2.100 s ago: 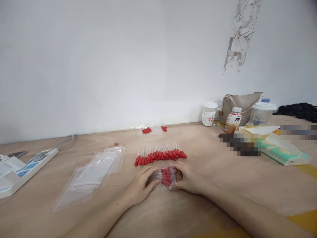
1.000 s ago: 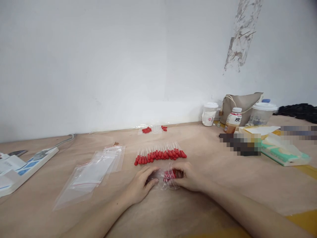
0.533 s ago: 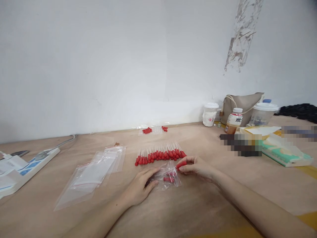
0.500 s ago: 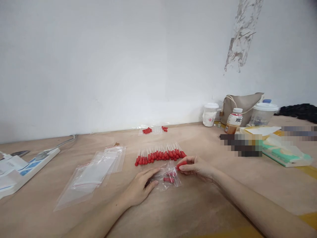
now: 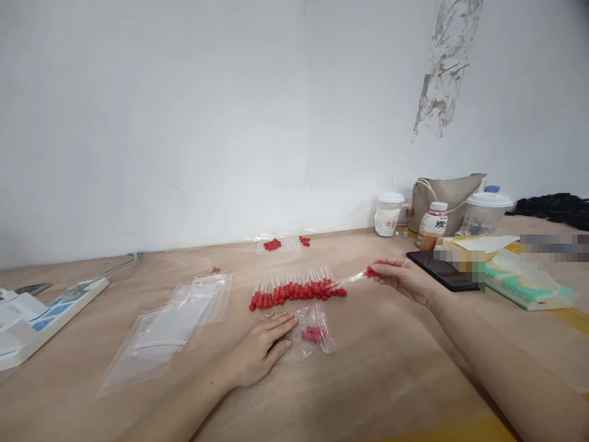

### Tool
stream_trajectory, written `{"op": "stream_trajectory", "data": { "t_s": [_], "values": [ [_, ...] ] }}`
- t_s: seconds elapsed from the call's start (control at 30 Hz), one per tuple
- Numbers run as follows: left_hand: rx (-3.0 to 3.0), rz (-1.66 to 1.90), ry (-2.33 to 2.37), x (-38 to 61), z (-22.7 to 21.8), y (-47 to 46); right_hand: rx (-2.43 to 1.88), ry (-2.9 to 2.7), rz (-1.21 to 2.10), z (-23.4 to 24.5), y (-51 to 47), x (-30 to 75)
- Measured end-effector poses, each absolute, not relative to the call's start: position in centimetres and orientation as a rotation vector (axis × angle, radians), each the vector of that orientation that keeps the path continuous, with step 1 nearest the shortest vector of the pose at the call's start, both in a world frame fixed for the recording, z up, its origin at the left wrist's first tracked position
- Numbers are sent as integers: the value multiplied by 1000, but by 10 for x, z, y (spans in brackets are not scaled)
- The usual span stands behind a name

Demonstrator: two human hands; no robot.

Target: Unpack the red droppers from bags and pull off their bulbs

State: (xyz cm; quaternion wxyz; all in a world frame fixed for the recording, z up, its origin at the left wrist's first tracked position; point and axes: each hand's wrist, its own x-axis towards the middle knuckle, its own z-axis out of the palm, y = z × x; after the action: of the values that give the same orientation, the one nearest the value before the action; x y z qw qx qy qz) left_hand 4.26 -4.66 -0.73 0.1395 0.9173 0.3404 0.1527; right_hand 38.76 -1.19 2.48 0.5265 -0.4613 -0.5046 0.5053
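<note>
My left hand [image 5: 271, 344] lies flat on the left side of a clear plastic bag [image 5: 294, 351], fingers stretched out. Inside that bag are red rubber bulbs [image 5: 311, 334] of droppers; their tubes are hard to make out. My right hand [image 5: 405, 277] is raised to the right of the bag and pinches a dropper [image 5: 354, 279] by its red bulb, its clear tube pointing left. Beyond the bag a row of red-bulbed droppers [image 5: 294, 291] lies side by side, thin pale tubes toward the wall.
Flat zip bags [image 5: 161, 331] overlap at left, near a power strip [image 5: 87, 301]. By the wall lies a bag with red-bulbed droppers [image 5: 272, 244]. At right are a paper cup [image 5: 388, 216], a drink bottle [image 5: 432, 227], a phone [image 5: 444, 273] and a tissue pack [image 5: 529, 285].
My right hand has moved from the bag's right side outward to the right and away from me, carrying a dropper. The left hand stays on the bag, its fingers lying flatter.
</note>
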Motion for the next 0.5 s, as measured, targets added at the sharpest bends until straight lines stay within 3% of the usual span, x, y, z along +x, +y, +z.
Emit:
{"op": "stream_trajectory", "data": {
  "t_s": [0.13, 0.27, 0.5],
  "values": [
    [2675, 385, 951, 43, -2, -47, -1136, -1088, 728, 4, 2, 384],
    [2683, 334, 947, 42, 1, -47, -1247, -1377, 316, -19, 7, 368],
    [2693, 306, 948, 41, -3, -45, -1203, -1724, 105, -39, 10, 354]
  ]
}}
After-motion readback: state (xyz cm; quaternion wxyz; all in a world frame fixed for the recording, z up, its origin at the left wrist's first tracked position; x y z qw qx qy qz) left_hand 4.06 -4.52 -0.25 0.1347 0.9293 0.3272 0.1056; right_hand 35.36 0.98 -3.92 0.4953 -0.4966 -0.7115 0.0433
